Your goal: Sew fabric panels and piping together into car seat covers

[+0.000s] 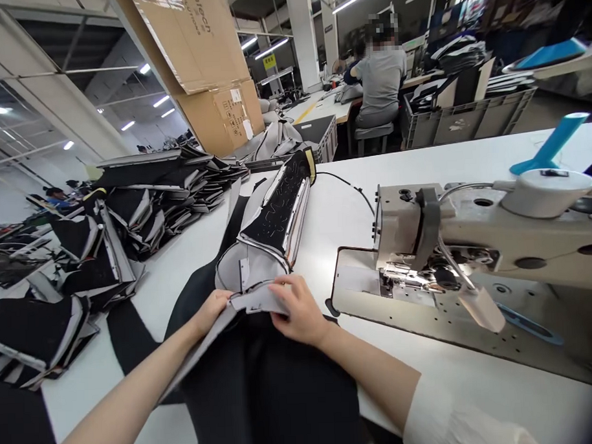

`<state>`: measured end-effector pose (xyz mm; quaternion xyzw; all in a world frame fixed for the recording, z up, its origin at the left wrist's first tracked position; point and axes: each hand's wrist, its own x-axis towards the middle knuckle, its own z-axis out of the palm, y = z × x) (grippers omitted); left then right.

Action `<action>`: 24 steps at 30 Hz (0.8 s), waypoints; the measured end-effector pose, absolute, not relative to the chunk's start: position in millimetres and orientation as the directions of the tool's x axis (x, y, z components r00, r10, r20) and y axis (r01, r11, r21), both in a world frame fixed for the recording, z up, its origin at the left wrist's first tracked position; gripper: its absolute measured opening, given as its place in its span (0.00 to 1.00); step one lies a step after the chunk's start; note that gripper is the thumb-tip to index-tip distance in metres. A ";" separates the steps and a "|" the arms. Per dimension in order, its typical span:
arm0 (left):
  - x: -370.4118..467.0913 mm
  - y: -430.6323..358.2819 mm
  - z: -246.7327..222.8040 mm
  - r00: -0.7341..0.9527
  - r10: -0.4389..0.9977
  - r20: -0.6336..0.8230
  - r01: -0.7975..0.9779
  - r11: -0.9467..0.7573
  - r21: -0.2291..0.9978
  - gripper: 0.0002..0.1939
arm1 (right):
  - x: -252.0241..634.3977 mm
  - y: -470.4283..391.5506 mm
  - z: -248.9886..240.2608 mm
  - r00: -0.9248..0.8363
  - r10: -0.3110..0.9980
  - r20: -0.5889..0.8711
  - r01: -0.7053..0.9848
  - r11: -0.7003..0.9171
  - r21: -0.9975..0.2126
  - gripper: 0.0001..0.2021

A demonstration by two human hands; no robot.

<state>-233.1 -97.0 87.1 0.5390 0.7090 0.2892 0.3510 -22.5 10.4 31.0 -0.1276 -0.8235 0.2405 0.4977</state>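
The left hand (pixel 215 310) is pinching the grey cloth (pixel 257 300) between closed fingertips, and the right hand (pixel 300 310) is gripping its right end, fingers curled. The cloth is spanning the near middle, left of the sewing machine (pixel 403 234) on the tabletop (pixel 347 230).

panel (pixel 280 209): black, pale squiggles | strip (pixel 258 298): light grey | tabletop (pixel 344 197): white | sewing machine (pixel 500 231): beige | carton (pixel 195 41): brown | crate (pixel 467 122): grey

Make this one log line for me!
left hand: holds grey fabric edge | right hand: holds same edge | beige metal sewing machine: at right
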 end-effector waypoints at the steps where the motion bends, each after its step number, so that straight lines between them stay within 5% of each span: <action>1: -231.6 -96.4 83.3 -0.164 0.968 -0.190 0.548 0.250 0.798 0.13 | -26.3 5.4 38.8 -0.498 0.410 0.764 -0.027 0.873 -0.486 0.23; 5: -234.0 -94.2 89.2 -0.142 0.968 -0.206 0.518 0.250 0.818 0.11 | -36.2 4.7 56.4 -0.582 0.443 0.682 -0.039 0.822 -0.568 0.26; 10: -253.6 -93.1 118.9 -0.070 0.977 -0.201 0.569 0.205 0.796 0.08 | -31.4 36.8 51.8 -0.749 0.566 0.344 -0.101 0.416 -0.904 0.14; 15: -266.7 -73.9 129.0 -0.029 0.991 -0.130 0.564 0.124 0.817 0.08 | -28.5 61.5 42.4 -0.992 0.114 0.053 -0.063 -0.084 -0.994 0.13; 17: -266.5 -66.4 123.6 -0.069 0.994 -0.090 0.614 0.113 0.781 0.08 | -27.5 62.3 35.1 -0.998 0.055 0.030 -0.043 -0.262 -0.964 0.16; 20: -259.1 -66.1 112.8 -0.185 0.969 0.162 0.808 0.056 0.587 0.09 | -26.6 59.2 24.0 -0.988 0.152 0.010 -0.076 -0.437 -0.896 0.17; 22: -248.5 -75.3 108.4 -0.178 0.891 0.417 0.948 0.041 0.316 0.11 | -28.0 58.1 19.4 -0.961 0.275 -0.013 -0.125 -0.481 -0.868 0.17; 24: -232.8 -89.5 107.0 -0.031 0.852 0.523 0.999 0.017 0.031 0.12 | -31.7 58.9 17.0 -0.902 0.429 -0.040 -0.187 -0.474 -0.860 0.17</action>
